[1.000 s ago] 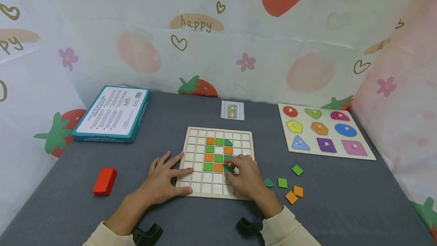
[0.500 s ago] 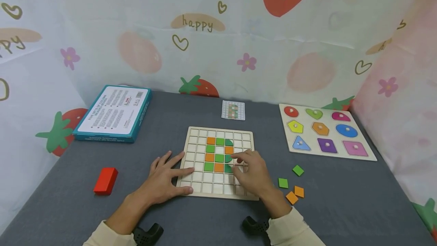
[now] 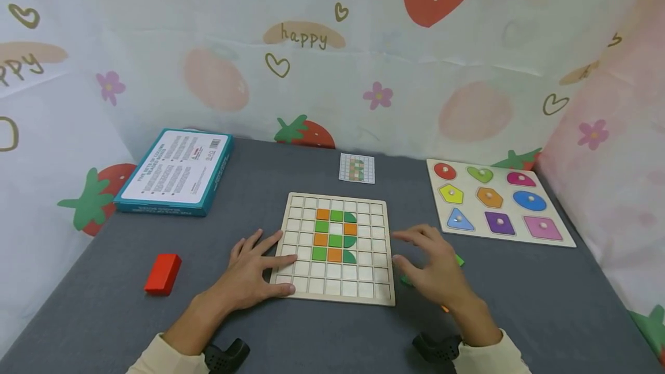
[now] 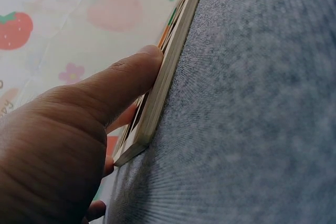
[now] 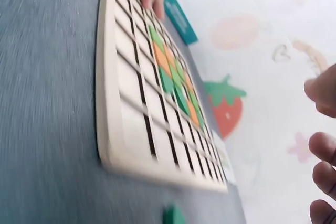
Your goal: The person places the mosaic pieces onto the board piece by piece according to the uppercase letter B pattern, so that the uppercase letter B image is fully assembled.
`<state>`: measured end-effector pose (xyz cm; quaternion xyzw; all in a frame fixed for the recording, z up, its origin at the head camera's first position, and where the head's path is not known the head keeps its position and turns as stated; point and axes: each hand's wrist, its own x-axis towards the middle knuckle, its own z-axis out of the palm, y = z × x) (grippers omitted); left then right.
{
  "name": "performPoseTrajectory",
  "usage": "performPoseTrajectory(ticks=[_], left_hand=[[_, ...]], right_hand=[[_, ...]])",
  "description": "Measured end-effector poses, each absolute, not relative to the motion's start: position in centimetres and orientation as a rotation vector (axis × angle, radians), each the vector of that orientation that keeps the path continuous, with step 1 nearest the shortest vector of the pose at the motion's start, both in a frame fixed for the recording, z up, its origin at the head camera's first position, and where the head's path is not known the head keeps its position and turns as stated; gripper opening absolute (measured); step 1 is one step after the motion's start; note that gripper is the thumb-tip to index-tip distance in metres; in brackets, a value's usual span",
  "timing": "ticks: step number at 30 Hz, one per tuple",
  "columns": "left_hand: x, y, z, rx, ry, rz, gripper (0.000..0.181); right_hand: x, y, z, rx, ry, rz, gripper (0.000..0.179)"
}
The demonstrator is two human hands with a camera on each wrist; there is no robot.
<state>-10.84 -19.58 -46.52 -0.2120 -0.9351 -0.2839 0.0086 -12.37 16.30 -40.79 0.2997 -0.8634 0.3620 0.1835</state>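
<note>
A pale wooden grid board (image 3: 366,287) lies on the table, holding orange squares, light green squares (image 3: 319,253) and dark green rounded-corner tiles (image 3: 350,256) in its middle cells. My left hand (image 3: 249,276) rests spread on the board's left edge; in the left wrist view its thumb (image 4: 128,82) presses the rim. My right hand (image 3: 439,267) hovers just right of the board, thumb and fingers apart, nothing between them. Beneath it a dark green tile (image 3: 406,280) shows partly, also in the right wrist view (image 5: 173,215). Other loose tiles are mostly hidden behind this hand.
A small pattern card (image 3: 357,168) lies behind the board. At the back left is a teal box (image 3: 166,169), with a red block (image 3: 163,274) in front of it. A shape puzzle board (image 3: 480,227) lies at the back right. Printed cloth (image 3: 332,74) surrounds the grey table.
My right hand has left the lower right dark green tile in the pattern and moved right, off the board and over the loose tiles. The left hand stays on the board's edge.
</note>
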Motion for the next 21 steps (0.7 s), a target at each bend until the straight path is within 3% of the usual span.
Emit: performPoseTrajectory(ticks=[21], left_hand=[[-10.8, -19.6, -46.5, -0.658, -2.911, -0.877, 0.062]], right_hand=[[-11.1, 25.9, -42.4, 0.671, -2.735, 0.959, 0.045]])
